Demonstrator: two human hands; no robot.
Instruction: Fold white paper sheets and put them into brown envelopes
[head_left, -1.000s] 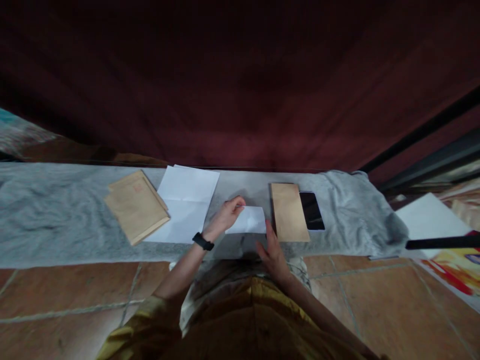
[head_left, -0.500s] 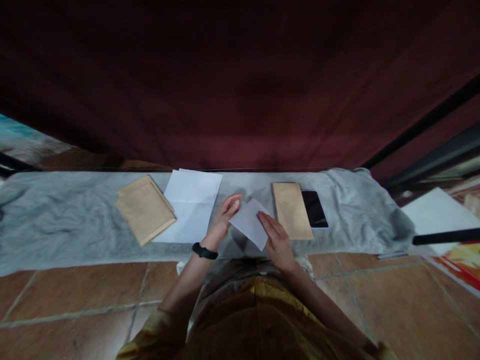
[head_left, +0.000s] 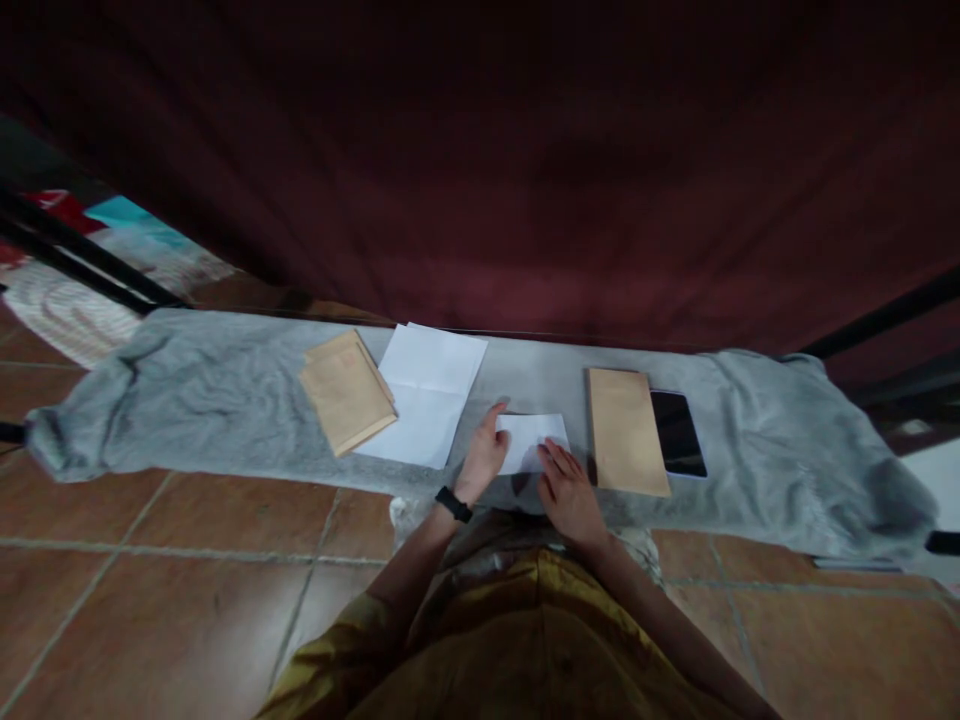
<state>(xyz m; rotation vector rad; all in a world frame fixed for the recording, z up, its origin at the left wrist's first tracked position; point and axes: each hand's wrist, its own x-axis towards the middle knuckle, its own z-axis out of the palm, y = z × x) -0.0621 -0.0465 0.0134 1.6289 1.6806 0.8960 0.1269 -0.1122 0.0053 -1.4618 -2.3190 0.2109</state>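
Note:
A small folded sheet of white paper [head_left: 521, 440] is between my hands, over the grey cloth in front of me. My right hand [head_left: 571, 500] grips its lower right part, with fingers across the top face and thumb by the near edge. At the left edge, my left hand [head_left: 484, 455] touches the paper, its thumb and forefinger apart; a black band [head_left: 454, 504] circles that wrist. Larger creased white sheets [head_left: 427, 390] lie to the left, partly under brown paper envelopes [head_left: 349, 395]. Another brown envelope [head_left: 628, 430] lies right of my right hand.
A dark-screened phone or tablet [head_left: 679, 432] lies against the right envelope. Grey cloth [head_left: 225, 400] covers the long narrow surface. Behind it hangs a dark red curtain [head_left: 480, 200], with black bars [head_left: 892, 310] at both ends. Below is a tiled floor [head_left: 187, 600].
The folded paper has turned from a slant to nearly square with me. My left hand has come to its left edge, while my right hand stays on it. The view has shifted left.

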